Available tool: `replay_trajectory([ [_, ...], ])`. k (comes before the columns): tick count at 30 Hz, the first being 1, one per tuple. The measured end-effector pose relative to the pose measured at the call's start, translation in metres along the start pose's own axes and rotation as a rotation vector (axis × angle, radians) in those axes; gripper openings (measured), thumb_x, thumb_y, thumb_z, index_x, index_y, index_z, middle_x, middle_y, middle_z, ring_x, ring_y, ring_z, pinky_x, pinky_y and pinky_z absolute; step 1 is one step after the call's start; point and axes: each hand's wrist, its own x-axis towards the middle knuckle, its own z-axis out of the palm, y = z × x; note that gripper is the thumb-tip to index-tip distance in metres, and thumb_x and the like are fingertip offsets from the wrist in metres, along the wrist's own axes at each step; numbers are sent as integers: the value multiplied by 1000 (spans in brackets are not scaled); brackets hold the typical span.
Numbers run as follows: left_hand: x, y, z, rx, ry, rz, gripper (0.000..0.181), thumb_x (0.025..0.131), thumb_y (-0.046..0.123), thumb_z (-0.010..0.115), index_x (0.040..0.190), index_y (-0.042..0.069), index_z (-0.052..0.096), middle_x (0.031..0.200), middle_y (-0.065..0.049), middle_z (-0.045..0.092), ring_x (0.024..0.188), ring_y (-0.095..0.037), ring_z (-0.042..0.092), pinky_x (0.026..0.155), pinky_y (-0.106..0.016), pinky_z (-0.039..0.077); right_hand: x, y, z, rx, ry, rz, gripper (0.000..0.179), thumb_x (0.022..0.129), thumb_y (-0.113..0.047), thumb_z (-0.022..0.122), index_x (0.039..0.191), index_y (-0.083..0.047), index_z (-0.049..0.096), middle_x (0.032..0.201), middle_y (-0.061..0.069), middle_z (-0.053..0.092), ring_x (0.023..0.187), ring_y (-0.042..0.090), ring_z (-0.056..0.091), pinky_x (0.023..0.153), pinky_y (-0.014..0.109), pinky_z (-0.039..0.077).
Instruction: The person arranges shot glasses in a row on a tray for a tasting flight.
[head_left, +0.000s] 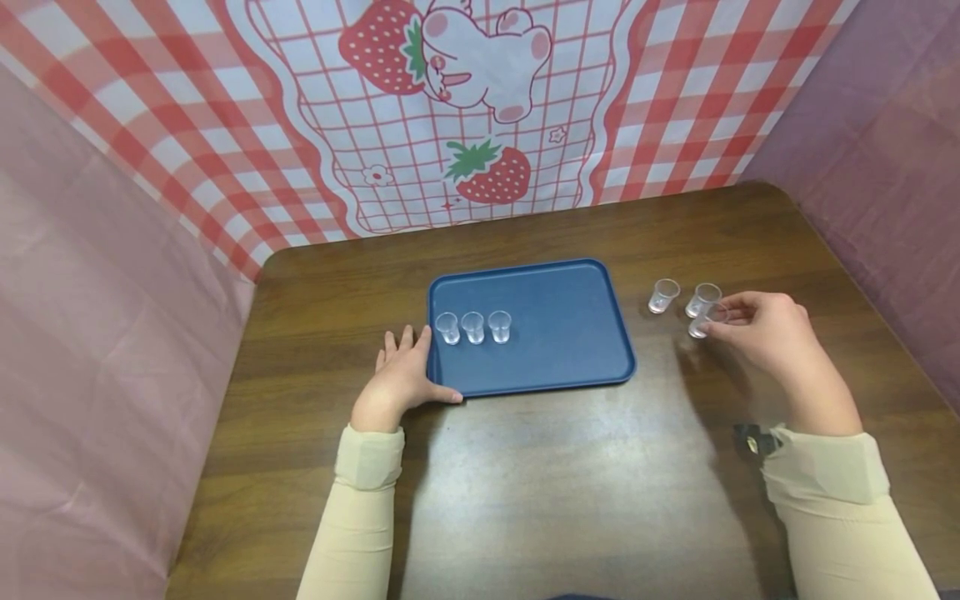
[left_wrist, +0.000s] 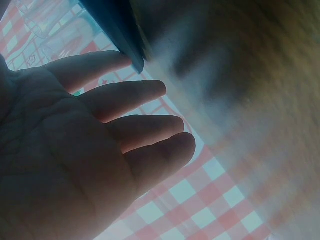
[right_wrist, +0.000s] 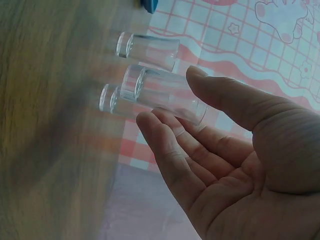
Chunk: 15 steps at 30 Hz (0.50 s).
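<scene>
My left hand (head_left: 399, 379) rests at the near left corner of a blue tray (head_left: 562, 333), its fingers spread and thumb along the near edge. In the left wrist view, the index finger touches the tray's rim (left_wrist: 117, 30). Three clear shot glasses stand in a row on the tray's left half, the rightmost glass (head_left: 499, 327) nearest its middle. Right of the tray, my right hand (head_left: 783, 337) pinches another shot glass (right_wrist: 160, 92) between thumb and fingers, tilted in the right wrist view. Just beyond it stand two more shot glasses, one left (head_left: 663, 296) and one right (head_left: 703, 298).
All of this is on a brown wooden table (head_left: 555, 475). A red-and-white checked cloth (head_left: 300, 125) with strawberries hangs along the back. Pink drapes hang at the left (head_left: 90, 333) and right (head_left: 862, 150). A small dark object (head_left: 752, 440) sits at the right cuff.
</scene>
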Motion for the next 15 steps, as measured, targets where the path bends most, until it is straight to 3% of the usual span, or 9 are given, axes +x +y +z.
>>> replay_trajectory([
  [6,0,0,0,0,1,1,128,70,52,92,163,6,17,165,-28,7,148,-51,-5,118,-60,6,2,-5,2,25,0,-26,45,89,-25,82,112,11,68,97,22,74,69,-19,48,98,64,26],
  [8,0,0,0,0,2,1,128,70,53,92,163,6,17,165,-28,7,148,-51,-5,118,-60,6,2,-6,2,18,-1,-28,45,88,-26,82,112,11,68,97,21,74,69,-18,50,97,56,32],
  [10,1,0,0,0,2,1,129,69,53,92,163,6,17,165,-28,7,148,-51,-6,118,-60,6,2,-8,3,12,-3,-30,47,88,-27,83,112,10,68,97,20,75,70,-16,53,93,41,40],
  [13,1,0,0,-1,1,0,129,69,53,92,163,6,17,165,-28,7,148,-51,-6,118,-60,5,2,-12,4,13,-11,-32,48,87,-28,84,113,10,69,97,19,75,72,-9,58,71,19,45],
  [15,1,0,0,-1,1,1,129,69,53,92,163,6,17,165,-28,7,148,-50,-6,118,-60,5,2,-15,4,26,-21,-32,48,87,-27,84,114,10,69,97,19,75,74,-6,61,65,12,44],
])
